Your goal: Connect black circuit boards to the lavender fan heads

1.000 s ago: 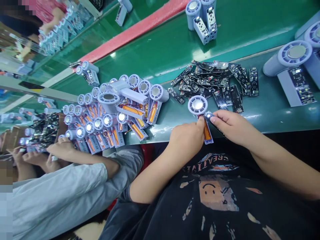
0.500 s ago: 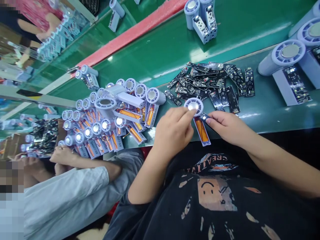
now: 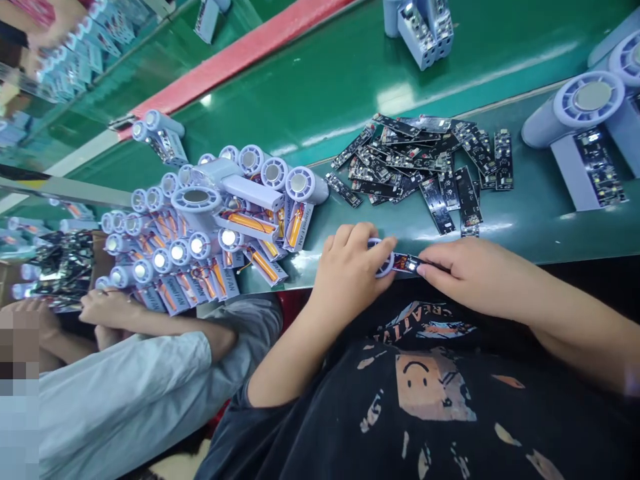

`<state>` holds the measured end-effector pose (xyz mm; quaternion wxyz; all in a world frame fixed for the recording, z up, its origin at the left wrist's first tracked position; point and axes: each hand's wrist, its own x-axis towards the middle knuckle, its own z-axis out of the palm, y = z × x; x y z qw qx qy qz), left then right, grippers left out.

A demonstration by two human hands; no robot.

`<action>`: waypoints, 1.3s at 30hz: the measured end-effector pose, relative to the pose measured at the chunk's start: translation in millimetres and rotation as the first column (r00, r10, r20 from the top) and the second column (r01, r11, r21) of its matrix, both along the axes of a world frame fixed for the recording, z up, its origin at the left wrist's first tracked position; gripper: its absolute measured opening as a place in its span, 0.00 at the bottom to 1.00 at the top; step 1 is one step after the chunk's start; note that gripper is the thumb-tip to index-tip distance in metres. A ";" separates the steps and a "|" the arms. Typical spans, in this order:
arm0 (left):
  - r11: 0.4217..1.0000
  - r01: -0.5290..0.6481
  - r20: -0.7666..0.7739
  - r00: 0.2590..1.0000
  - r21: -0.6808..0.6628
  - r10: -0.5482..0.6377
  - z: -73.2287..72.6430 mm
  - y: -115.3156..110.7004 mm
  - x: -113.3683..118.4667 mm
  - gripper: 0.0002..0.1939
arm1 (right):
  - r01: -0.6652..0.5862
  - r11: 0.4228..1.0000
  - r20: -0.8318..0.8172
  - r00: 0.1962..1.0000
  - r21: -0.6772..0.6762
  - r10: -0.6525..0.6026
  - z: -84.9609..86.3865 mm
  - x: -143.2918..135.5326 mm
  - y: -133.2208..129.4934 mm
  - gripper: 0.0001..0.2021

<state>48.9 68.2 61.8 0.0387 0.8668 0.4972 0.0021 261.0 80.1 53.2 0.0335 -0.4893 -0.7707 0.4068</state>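
Observation:
My left hand (image 3: 347, 270) is closed around the round head of a lilac handheld fan (image 3: 386, 268). The fan lies sideways, its handle pointing right. A narrow black circuit board (image 3: 407, 263) shows at the handle, beside the fan head. My right hand (image 3: 467, 267) pinches the board and handle end between thumb and fingers, hiding most of both. Whether the board sits inside the handle or just over it, I cannot tell. Beyond my hands is a heap of similar black boards (image 3: 414, 160).
Many lilac fans with orange batteries (image 3: 260, 263) crowd the bench to my left. Fans with boards fitted (image 3: 593, 140) stand at the right, and more (image 3: 420, 33) on the green belt (image 3: 310, 100). A co-worker's hand (image 3: 113, 308) rests at the left bench edge.
The fan has turned from handle hanging down to handle pointing right, and its orange battery no longer shows plainly. My right hand has brought the board over the handle. Both hands are slightly lower.

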 end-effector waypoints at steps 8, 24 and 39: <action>0.994 -0.086 0.202 0.975 -0.065 0.097 -14.5 -8.7 -0.6 0.14 | -0.161 0.982 0.091 0.981 -0.102 0.171 6.5 -13.7 27.9 0.17; 0.977 0.087 0.345 0.939 -0.193 -0.016 -19.7 0.4 -4.1 0.12 | -0.104 0.986 0.313 0.948 0.129 0.059 11.8 -18.4 14.2 0.15; 0.977 0.074 0.339 0.941 -0.199 -0.002 -20.2 0.1 -5.9 0.14 | -0.049 0.772 0.012 0.998 0.634 0.054 -20.1 0.3 -32.9 0.13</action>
